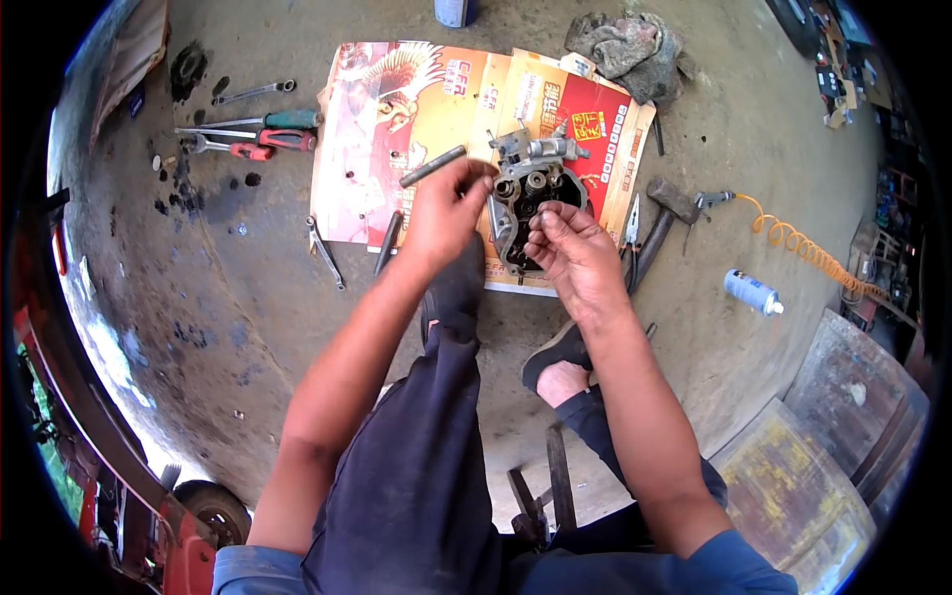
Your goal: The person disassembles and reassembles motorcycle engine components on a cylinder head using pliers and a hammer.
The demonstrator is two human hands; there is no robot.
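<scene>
My left hand (451,210) is closed around a short dark metal rod (432,167), which sticks out past the thumb side to the upper left. My right hand (577,248) has its fingertips pinched together; whatever they hold is too small to make out. Between and just beyond both hands lies an oily engine cylinder head (501,233), its dark inside facing up and a metal fitting (551,149) along its far edge. My right fingers hover over its opening and partly cover it. Beneath it is a flattened printed cardboard box (347,188).
Left on the floor lie screwdrivers (288,120), a ring spanner (260,92) and another spanner (324,256). A second rod (389,242) rests at the cardboard's edge. To the right are a hammer (672,200), pliers (632,220), a coiled yellow air hose (793,238) and a spray can (751,291). A rag (630,55) lies beyond.
</scene>
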